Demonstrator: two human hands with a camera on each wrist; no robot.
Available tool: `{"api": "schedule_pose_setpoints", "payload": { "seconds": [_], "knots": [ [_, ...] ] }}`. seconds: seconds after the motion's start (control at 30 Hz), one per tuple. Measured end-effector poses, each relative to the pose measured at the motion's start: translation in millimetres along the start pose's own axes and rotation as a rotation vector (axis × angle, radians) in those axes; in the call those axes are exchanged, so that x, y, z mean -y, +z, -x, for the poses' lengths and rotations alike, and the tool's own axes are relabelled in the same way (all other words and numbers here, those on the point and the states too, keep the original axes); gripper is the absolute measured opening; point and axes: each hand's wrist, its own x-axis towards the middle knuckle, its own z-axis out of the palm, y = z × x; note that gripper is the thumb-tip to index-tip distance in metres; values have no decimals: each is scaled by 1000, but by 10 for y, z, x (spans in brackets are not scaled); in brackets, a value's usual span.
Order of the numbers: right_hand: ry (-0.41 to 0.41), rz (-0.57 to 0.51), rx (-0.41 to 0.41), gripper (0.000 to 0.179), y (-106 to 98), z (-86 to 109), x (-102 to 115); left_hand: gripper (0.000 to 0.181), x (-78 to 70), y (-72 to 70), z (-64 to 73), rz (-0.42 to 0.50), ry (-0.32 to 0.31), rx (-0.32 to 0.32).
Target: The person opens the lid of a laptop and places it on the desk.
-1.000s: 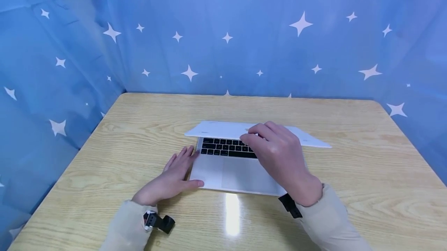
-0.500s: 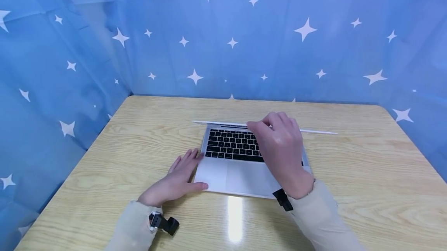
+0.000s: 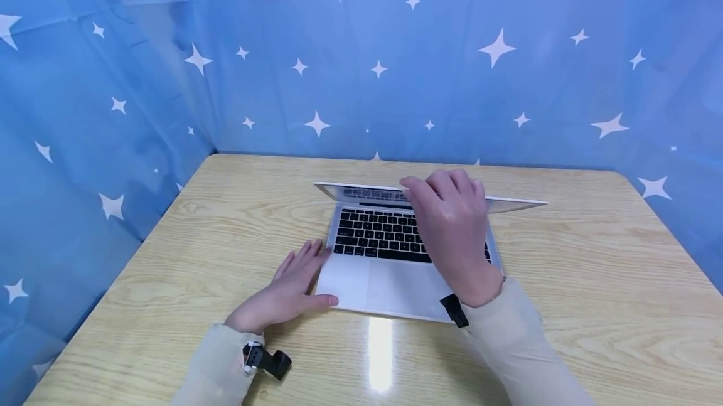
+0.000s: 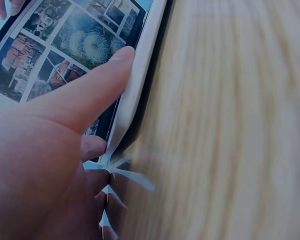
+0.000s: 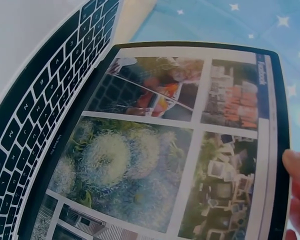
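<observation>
A silver laptop (image 3: pixel 390 287) lies on the table with its lid (image 3: pixel 364 192) raised to a steep angle, black keyboard showing. My right hand (image 3: pixel 452 230) pinches the lid's top edge, and its back covers the keyboard's right part. The right wrist view shows the lit screen (image 5: pixel 140 155) with a grid of photos and the fingertips (image 5: pixel 297 167) at its edge. On the laptop's left side lies my left hand (image 3: pixel 285 290), fingers extended along the edge, thumb on the front corner. In the left wrist view that thumb (image 4: pixel 100 85) rests along the laptop's rim.
The wood-grain table (image 3: pixel 169 268) extends on all sides of the laptop, with a bright light reflection near the front. A blue cloth with white stars (image 3: pixel 339 48) hangs behind and along the sides. Each wrist wears a black strap-on camera (image 3: pixel 277 365).
My right hand has swung the lid up and back from partly closed, uncovering the whole keyboard depth and the screen side. The left hand keeps its place on the laptop's left edge.
</observation>
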Motion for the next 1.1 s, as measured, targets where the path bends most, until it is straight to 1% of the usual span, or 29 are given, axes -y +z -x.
{"api": "schedule_pose_setpoints", "payload": {
  "seconds": [0.07, 0.13, 0.27, 0.5, 0.63, 0.93, 1.1],
  "knots": [
    [-7, 2, -21, 8, 23, -11, -3, 86, -2, 1, 3, 2, -2, 5],
    [-5, 4, -34, 11, 48, -23, -10, 86, -1, -2, 7, 6, -8, 10],
    [8, 22, -28, 18, 97, -51, -27, 87, 5, -9, 12, 10, -18, 14],
    [0, 55, -37, 14, 173, -88, -72, 87, 3, 2, 8, 31, -20, 16],
    [2, 59, -48, 11, 230, -110, -105, 88, 8, -5, 6, 28, -36, 24],
    [7, 67, -87, 15, 331, -128, -182, 89, 13, 8, -8, 27, -44, 28],
    [20, 65, -90, 16, 357, -145, -196, 89, 15, -2, -8, 27, -47, 29]
  ]
}}
